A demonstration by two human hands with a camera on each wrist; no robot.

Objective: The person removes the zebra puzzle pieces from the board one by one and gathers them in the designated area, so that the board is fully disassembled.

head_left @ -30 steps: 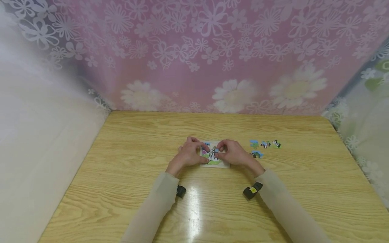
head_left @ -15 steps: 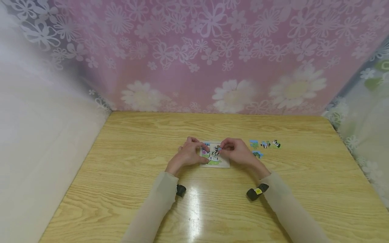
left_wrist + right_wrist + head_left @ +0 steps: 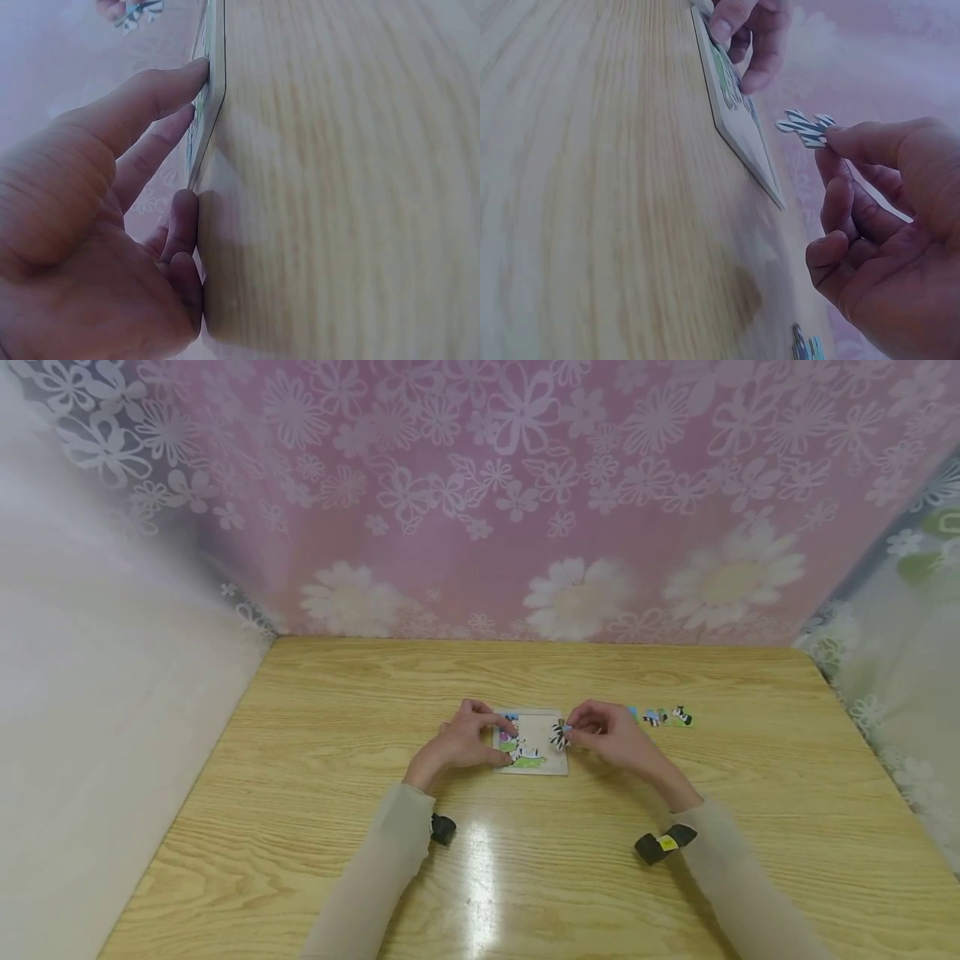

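Observation:
A shallow puzzle board (image 3: 538, 733) lies on the table, with pieces fitted along its left side and bottom and a bare area at upper right. My left hand (image 3: 467, 737) rests at its left side, thumb and index finger touching the fitted part. In the left wrist view, the other fingers (image 3: 184, 225) lie by the board's edge and the table. My right hand (image 3: 618, 742) pinches a black-and-white striped puzzle piece (image 3: 806, 129) between thumb and forefinger. The piece is held above the board's right edge, apart from it.
Loose puzzle pieces lie right of the board, including one with a panda-like animal (image 3: 682, 717) and one beside it (image 3: 655, 717). The right hand partly covers a blue piece (image 3: 632, 713). A flowered pink curtain (image 3: 465, 527) hangs behind the wooden table (image 3: 375, 677).
My right hand has lifted the striped piece from the middle of the board and moved it right, baring that area. The left hand stays nearly still on the board.

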